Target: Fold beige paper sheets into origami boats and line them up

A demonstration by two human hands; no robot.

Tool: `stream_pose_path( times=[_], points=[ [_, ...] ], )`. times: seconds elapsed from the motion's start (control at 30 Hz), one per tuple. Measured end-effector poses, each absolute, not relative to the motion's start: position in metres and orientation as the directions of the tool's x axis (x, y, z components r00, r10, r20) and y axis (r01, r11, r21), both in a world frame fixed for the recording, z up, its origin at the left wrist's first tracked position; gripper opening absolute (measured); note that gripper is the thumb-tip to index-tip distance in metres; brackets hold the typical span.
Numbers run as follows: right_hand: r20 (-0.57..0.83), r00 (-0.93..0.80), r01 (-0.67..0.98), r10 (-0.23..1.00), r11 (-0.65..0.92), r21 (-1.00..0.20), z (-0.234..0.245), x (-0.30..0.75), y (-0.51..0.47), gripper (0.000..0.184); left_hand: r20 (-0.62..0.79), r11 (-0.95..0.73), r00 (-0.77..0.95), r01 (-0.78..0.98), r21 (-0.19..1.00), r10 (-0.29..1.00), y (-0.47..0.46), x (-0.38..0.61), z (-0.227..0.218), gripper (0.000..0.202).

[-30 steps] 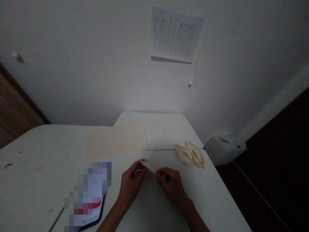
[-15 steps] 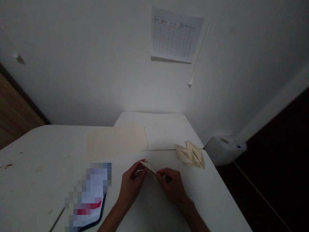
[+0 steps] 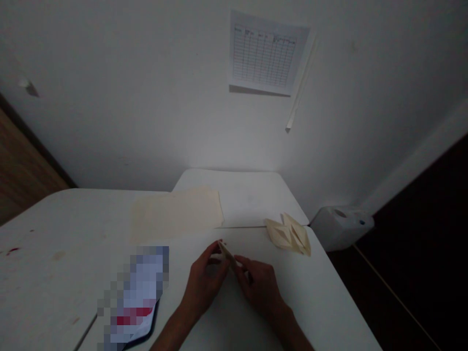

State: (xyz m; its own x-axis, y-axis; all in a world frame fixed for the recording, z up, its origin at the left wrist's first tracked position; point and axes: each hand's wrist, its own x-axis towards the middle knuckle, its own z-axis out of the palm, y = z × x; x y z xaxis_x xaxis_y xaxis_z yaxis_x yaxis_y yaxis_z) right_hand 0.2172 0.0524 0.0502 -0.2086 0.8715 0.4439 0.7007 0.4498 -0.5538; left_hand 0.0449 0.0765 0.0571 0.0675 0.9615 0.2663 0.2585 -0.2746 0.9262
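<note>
We hold the folded paper [image 3: 227, 251] tilted above the surface [image 3: 321, 307], the left hand [image 3: 204, 278] pinching its far end and the right hand [image 3: 262, 283] pinching its near end.

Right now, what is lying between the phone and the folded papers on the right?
In the head view, the person's two hands, left hand and right hand, with a small folded piece held between them.
</note>
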Motion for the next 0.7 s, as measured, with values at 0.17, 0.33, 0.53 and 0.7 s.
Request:
stream_pose_path(
  times=[0.17,0.33,0.53,0.7],
  points=[
    [0.452,-0.209,0.697,0.867,0.457,-0.553,0.05,0.216,0.051,0.033,0.302,-0.328,0.132,0.282,0.902,0.944,0.074,0.045,0.055,0.046],
    [0.471,-0.177,0.691,0.864,0.45,-0.566,0.048,0.214,0.051,0.031,0.363,-0.431,0.253,0.306,0.849,0.897,0.07,0.045,0.048,0.049],
    [0.496,-0.126,0.685,0.859,0.437,-0.582,0.045,0.212,0.053,0.025,0.353,-0.433,0.268,0.361,0.826,0.896,0.07,0.045,0.043,0.051],
    [0.521,-0.104,0.699,0.847,0.435,-0.567,0.045,0.208,0.051,0.022,0.33,-0.35,0.117,0.353,0.868,0.937,0.072,0.047,0.042,0.032]
  ],
)
